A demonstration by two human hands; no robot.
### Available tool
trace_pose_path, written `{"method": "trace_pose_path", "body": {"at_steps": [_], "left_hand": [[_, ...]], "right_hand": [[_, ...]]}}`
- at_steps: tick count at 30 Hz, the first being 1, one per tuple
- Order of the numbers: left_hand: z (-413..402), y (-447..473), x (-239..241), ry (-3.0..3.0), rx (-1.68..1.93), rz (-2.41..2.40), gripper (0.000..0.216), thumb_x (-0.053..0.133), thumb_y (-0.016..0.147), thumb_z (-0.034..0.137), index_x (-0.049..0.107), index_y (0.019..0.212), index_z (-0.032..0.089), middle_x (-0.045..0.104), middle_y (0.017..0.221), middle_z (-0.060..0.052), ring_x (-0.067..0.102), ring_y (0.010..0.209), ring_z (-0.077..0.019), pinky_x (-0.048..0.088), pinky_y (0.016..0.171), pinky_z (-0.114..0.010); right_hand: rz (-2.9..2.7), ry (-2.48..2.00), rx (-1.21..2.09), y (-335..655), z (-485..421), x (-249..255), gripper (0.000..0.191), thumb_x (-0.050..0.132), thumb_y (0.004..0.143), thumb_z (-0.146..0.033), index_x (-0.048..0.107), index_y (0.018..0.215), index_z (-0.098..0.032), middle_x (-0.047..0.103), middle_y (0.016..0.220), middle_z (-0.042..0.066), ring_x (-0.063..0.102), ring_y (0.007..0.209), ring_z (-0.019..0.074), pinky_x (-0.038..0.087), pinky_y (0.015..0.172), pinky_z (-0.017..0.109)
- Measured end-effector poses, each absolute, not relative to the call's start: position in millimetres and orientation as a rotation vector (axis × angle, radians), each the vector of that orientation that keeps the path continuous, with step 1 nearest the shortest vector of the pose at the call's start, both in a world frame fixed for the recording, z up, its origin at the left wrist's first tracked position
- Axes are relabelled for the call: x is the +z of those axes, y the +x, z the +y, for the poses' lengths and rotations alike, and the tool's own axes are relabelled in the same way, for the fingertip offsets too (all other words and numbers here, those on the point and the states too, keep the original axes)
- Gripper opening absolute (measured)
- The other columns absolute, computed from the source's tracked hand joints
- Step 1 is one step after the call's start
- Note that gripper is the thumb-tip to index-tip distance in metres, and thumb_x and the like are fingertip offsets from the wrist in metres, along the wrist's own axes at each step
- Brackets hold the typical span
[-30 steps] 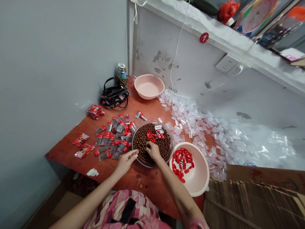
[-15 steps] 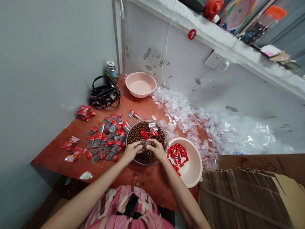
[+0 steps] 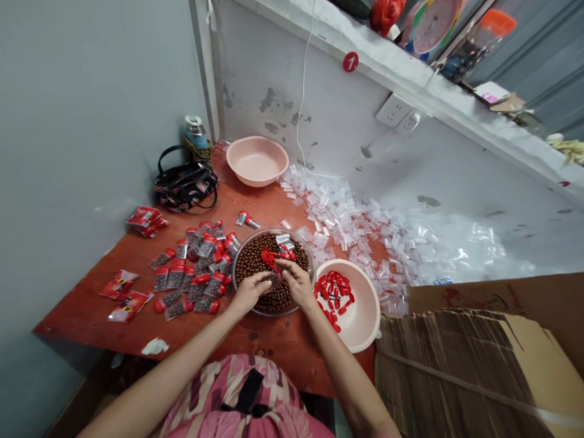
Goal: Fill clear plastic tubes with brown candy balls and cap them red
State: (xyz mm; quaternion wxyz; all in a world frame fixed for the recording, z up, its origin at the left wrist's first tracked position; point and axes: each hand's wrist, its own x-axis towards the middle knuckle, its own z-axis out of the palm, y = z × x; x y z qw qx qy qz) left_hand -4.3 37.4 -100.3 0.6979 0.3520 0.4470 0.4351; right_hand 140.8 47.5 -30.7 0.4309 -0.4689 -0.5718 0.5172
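Observation:
Over a round bowl of brown beads, my two hands work close together. My left hand is closed, its thumb and fingers pinching a small clear container that looks filled with dark beads. Beside it, my right hand has its fingertips brought together at the container's top, around a bit of red that looks like a cap. Loose red caps and a few clear empty containers lie on top of the beads.
Filled red-capped containers are heaped left of the bowl. A pale basin with red caps stands right, another pink basin behind. Clear containers spread along the wall. A black handbag, red packets and stacked cardboard flank the work area.
My right hand has shifted its fingers from the container's side up toward its top, where red now shows. My left hand keeps its pinch. The whole view has shifted slightly.

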Motion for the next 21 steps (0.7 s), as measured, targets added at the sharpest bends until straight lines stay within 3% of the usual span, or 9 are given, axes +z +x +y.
{"method": "trace_pose_path", "body": {"at_steps": [10, 17, 21], "left_hand": [[39.2, -11.7, -91.9, 0.787, 0.991, 1.025, 0.039, 0.063, 0.062, 0.034, 0.059, 0.095, 0.013, 0.063, 0.096, -0.007, 0.060, 0.085, -0.0221, 0.046, 0.081, -0.042], [31.2, -22.4, -81.0, 0.638, 0.969, 0.906, 0.035, 0.063, 0.066, 0.034, 0.054, 0.092, 0.012, 0.064, 0.089, -0.008, 0.061, 0.081, -0.0209, 0.049, 0.076, -0.042], [31.2, -30.1, -76.6, 0.743, 1.013, 0.972, 0.042, 0.061, 0.067, 0.037, 0.053, 0.101, 0.014, 0.062, 0.101, -0.010, 0.058, 0.090, -0.0227, 0.050, 0.078, -0.040]], "right_hand": [[-1.190, -1.143, 1.326, 143.2, 50.9, -46.6, 0.030, 0.047, 0.079, -0.033, 0.053, 0.106, -0.022, 0.055, 0.113, 0.005, 0.051, 0.103, 0.0191, 0.036, 0.093, 0.039], [-1.386, -1.436, 1.273, 159.3, 41.3, -88.9, 0.023, 0.050, 0.075, -0.030, 0.059, 0.095, -0.021, 0.062, 0.096, 0.003, 0.055, 0.092, 0.0166, 0.040, 0.087, 0.034], [-1.328, -1.537, 1.182, 174.3, 54.3, -105.0, 0.025, 0.047, 0.076, -0.031, 0.057, 0.096, -0.019, 0.062, 0.095, 0.003, 0.056, 0.088, 0.0156, 0.043, 0.081, 0.031]]}}
